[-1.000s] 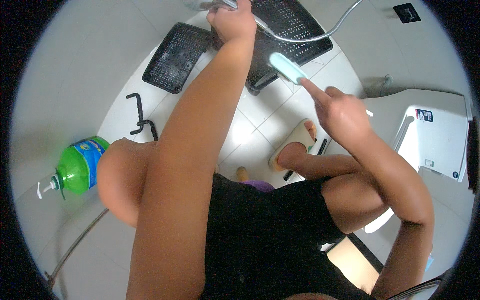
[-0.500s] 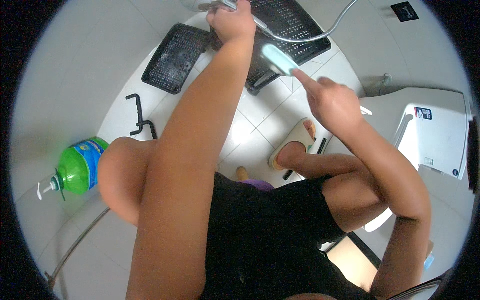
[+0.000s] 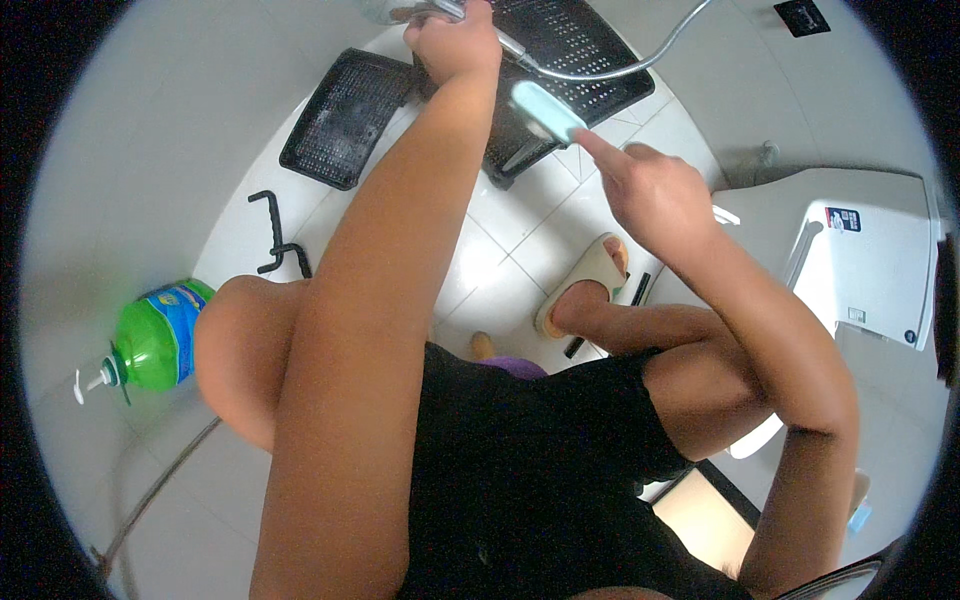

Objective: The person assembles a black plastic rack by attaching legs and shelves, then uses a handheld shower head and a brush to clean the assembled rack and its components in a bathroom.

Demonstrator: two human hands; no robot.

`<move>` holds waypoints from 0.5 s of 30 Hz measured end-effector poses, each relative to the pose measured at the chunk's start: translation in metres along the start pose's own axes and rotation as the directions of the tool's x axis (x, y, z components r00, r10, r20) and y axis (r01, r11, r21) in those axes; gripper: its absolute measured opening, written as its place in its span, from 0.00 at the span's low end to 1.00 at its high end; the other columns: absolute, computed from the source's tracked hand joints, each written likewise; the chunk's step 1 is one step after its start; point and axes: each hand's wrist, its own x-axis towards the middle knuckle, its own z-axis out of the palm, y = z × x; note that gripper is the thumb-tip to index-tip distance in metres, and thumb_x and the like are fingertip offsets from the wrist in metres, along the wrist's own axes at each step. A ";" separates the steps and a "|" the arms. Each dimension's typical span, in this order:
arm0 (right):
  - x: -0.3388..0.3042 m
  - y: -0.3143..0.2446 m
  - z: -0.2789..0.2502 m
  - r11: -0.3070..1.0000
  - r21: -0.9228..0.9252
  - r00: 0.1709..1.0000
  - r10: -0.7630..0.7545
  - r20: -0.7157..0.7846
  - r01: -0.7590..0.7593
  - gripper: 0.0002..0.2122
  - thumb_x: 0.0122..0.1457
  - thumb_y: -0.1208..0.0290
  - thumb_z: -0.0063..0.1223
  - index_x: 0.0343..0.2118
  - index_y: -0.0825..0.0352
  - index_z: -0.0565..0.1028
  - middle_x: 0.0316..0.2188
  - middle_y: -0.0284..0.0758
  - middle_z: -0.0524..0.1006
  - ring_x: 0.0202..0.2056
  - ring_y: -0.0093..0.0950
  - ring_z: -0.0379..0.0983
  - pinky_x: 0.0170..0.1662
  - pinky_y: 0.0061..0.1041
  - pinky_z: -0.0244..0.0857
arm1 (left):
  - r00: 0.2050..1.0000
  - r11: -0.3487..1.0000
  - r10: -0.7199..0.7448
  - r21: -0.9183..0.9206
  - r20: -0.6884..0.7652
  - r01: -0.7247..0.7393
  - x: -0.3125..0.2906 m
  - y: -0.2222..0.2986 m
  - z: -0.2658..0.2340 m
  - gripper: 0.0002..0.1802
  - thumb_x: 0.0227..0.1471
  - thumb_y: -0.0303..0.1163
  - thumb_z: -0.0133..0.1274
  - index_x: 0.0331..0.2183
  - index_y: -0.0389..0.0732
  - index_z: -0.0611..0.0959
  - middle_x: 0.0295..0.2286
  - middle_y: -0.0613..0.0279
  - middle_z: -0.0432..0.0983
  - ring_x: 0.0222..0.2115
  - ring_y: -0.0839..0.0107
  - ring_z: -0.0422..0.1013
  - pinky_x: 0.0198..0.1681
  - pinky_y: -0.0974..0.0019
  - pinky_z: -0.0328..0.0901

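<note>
At the top, my left hand is wrapped round the handle of a chrome shower head, whose head lies partly cut off at the upper edge. A metal shower hose curves away from it to the right. My right hand is closed on a pale blue scrub brush, index finger stretched along its back. The brush is over the near edge of a large black perforated panel; whether it touches is unclear. A smaller black perforated panel lies left of my left wrist.
A bent black bracket lies on the white tiled floor. Green liquid fills a pump bottle at the left. To the right stands a white plastic fixture. My slippered foot is beside a black strip.
The brush and my right hand have shifted slightly up and left. My left hand moves a little left with the shower head still in it.
</note>
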 end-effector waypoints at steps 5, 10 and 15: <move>-0.011 0.025 0.010 0.996 0.088 0.998 -0.010 -0.068 0.016 0.22 0.63 0.68 0.50 0.61 0.45 0.73 0.27 0.38 0.79 0.26 0.41 0.79 0.29 0.42 0.75 | 0.997 0.996 0.083 0.042 0.009 -0.083 0.020 -0.021 0.000 0.25 0.47 0.44 0.61 0.33 0.26 0.84 0.40 0.30 0.76 0.44 0.38 0.71 0.54 0.48 0.64; -0.031 0.084 0.012 0.973 0.072 0.974 0.224 -0.039 -0.221 0.20 0.67 0.66 0.49 0.62 0.46 0.71 0.30 0.41 0.80 0.30 0.42 0.79 0.33 0.43 0.75 | 0.997 0.997 0.077 0.018 0.003 -0.077 0.017 -0.015 0.003 0.26 0.47 0.45 0.62 0.33 0.26 0.84 0.39 0.30 0.76 0.44 0.37 0.71 0.53 0.47 0.64; -0.034 0.033 0.020 0.978 0.209 1.000 -0.010 -0.028 0.015 0.24 0.64 0.70 0.51 0.63 0.46 0.71 0.28 0.40 0.78 0.28 0.42 0.79 0.32 0.42 0.76 | 0.991 0.988 0.131 -0.085 0.029 -0.128 0.023 -0.015 -0.003 0.25 0.48 0.42 0.62 0.33 0.24 0.84 0.36 0.34 0.79 0.41 0.39 0.74 0.50 0.50 0.66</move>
